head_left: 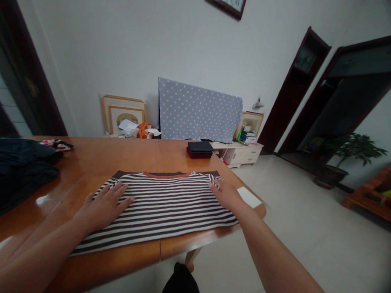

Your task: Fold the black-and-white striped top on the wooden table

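A black-and-white striped shirt (171,202) with a rust-coloured neckband lies spread across the wooden table (142,154), its collar on the far side and its lower edge along the near table edge. My left hand (105,207) rests flat on the shirt's left part, fingers spread. At the shirt's far right corner, by the shoulder and sleeve, my right hand (225,195) has thumb and fingers closed on the bunched cloth; the fingertips are partly hidden.
A stack of dark folded cloth (199,149) sits at the table's far side. Dark clothing (14,167) is heaped on the left. A white sheet (249,197) lies by the right edge. Beyond stand a dotted cloth cover (200,112), a white cabinet (245,155) and a potted plant (331,173).
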Demonstrator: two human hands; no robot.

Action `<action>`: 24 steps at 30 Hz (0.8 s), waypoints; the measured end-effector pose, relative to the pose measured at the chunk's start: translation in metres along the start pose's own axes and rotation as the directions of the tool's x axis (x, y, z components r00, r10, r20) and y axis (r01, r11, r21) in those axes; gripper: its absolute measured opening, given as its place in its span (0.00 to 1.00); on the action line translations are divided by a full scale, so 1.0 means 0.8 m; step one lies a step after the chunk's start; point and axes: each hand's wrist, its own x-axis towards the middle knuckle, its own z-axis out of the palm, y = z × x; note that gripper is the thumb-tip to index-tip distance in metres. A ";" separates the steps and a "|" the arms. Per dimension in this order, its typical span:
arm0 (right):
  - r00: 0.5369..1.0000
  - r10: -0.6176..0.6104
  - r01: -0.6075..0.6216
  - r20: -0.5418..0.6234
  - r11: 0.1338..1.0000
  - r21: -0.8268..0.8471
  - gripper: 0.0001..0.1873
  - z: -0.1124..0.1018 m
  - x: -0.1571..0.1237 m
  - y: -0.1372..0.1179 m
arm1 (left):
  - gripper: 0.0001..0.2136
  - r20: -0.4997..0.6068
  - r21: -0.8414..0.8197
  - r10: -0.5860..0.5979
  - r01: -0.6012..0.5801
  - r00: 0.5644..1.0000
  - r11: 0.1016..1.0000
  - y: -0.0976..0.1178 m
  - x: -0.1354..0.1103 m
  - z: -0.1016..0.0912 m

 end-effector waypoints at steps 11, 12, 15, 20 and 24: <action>0.990 0.019 0.004 0.138 0.987 -0.158 0.40 0.030 -0.041 0.013 | 0.37 -0.014 -0.018 0.006 -0.006 1.000 1.000 -0.006 0.002 0.006; 0.990 0.022 0.000 0.138 0.987 -0.162 0.40 0.030 -0.041 0.013 | 0.36 -0.016 -0.022 0.003 -0.004 1.000 1.000 -0.006 0.001 0.005; 0.990 0.028 -0.004 0.137 0.985 -0.173 0.40 0.031 -0.042 0.012 | 0.36 -0.029 -0.025 0.001 -0.002 1.000 1.000 -0.004 0.000 0.005; 0.993 0.024 -0.003 0.117 0.983 -0.182 0.40 0.035 -0.043 0.014 | 0.36 -0.032 -0.021 0.006 -0.006 0.999 1.000 -0.002 -0.002 0.003; 0.994 -0.001 0.021 0.108 0.982 -0.188 0.39 0.044 -0.040 0.020 | 0.36 -0.008 -0.034 -0.027 0.026 1.000 0.999 0.002 -0.009 -0.001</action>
